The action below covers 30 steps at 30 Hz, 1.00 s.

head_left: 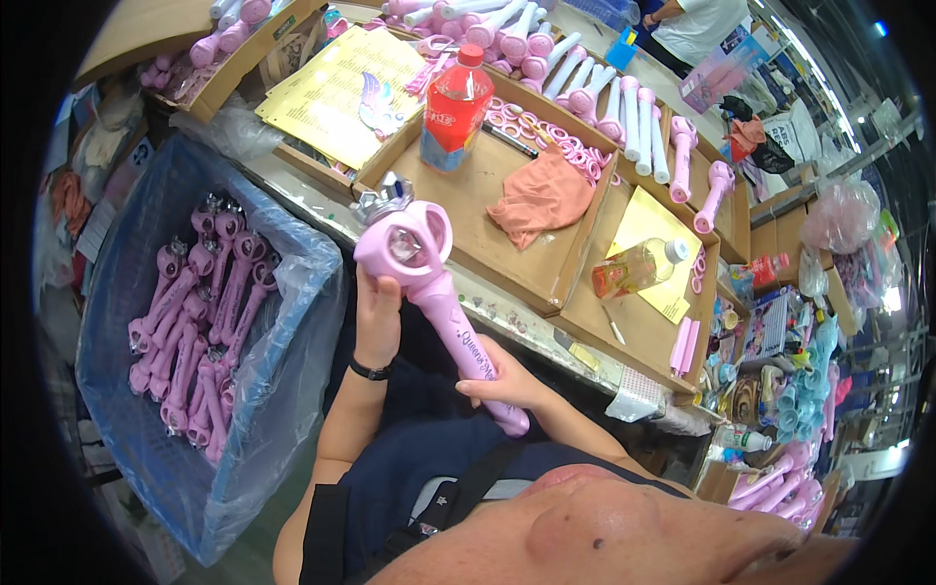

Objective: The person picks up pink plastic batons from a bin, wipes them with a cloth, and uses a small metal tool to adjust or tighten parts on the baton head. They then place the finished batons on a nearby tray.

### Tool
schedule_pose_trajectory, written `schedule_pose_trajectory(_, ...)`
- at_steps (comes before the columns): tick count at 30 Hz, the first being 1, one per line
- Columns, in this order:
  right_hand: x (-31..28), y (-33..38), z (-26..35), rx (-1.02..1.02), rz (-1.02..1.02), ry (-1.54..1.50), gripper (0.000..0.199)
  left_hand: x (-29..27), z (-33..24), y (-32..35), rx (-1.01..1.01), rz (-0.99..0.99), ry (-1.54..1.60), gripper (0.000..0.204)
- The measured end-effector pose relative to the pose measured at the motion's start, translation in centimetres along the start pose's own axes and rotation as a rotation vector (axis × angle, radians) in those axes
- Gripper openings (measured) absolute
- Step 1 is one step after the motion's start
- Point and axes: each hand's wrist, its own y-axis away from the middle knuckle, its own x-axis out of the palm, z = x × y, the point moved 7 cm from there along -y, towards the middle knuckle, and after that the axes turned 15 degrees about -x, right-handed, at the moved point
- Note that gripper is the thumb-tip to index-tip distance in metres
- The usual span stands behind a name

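Note:
I hold a pink toy wand (439, 292) with a heart-shaped head and a silver crown on top, above my lap. My left hand (378, 312) grips it just under the head. My right hand (502, 378) is closed around the lower handle. The wand tilts from upper left to lower right.
A blue bin (127, 283) lined with plastic holds several finished pink wands at my left. Cardboard trays (546, 283) ahead hold a red bottle (454, 97), an orange cloth (541, 195), pink rings, a yellow bottle (636, 265), yellow sheets and wand handles. Another person stands at the far side (697, 24).

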Motion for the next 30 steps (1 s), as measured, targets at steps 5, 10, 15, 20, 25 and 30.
schedule_pose_trajectory(5,0.0,0.0,0.9,0.008,-0.016,0.048,0.057,0.4,-1.7,-1.0,0.022,0.035,-0.127,0.066)
schedule_pose_trajectory(10,0.1,0.2,0.6,0.053,-0.014,-0.202,0.052,0.9,-2.6,-2.1,0.075,-0.013,-0.331,0.06)
schedule_pose_trajectory(15,0.7,0.7,-0.6,0.142,-0.007,-0.493,0.057,1.3,-4.1,-1.8,0.256,-0.228,-0.783,0.066)
schedule_pose_trajectory(20,0.9,0.7,-1.1,0.132,0.038,-0.592,0.058,1.7,-4.9,-1.5,0.331,-0.223,-0.835,0.069)
schedule_pose_trajectory(25,1.5,0.8,-0.5,0.089,0.139,-0.928,0.057,1.7,-3.2,-1.9,0.174,-0.037,-0.455,0.068)
schedule_pose_trajectory(30,0.6,0.1,-0.1,0.066,0.101,-0.706,0.05,1.1,-1.4,-2.3,0.087,0.008,-0.078,0.06)
